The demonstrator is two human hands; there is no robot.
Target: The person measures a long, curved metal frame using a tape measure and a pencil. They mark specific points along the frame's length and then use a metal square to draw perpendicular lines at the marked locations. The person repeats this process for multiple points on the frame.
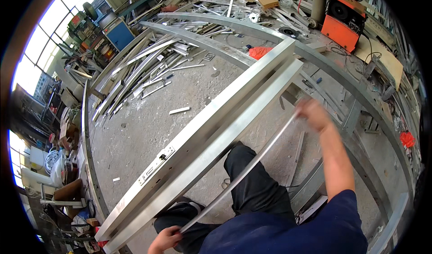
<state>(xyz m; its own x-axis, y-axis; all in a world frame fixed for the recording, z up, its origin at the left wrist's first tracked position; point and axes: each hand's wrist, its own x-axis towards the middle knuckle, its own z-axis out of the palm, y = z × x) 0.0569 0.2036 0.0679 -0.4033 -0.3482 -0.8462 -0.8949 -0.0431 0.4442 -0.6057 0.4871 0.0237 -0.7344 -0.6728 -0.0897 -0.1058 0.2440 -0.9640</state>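
Silver, slanting over dark trousers (258, 193) from near left to farther right: holding a thin strip (240, 176) at its near end in the curled left hand (166, 238), hiding the tip, and at its far end in the right hand (313, 113), blurring too much for telling fingers apart. Showing two long metal bars (243, 118) leftward, running side by side. Carrying a lock plate (155, 165) on one, too small for details. Cutting off the left forearm (153, 250) at the near edge. Piling up scrap strips (135, 76) at far left, overlapping beyond counting.

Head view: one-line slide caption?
Left hand and right hand hold a thin pale strip beside two long metal beams.
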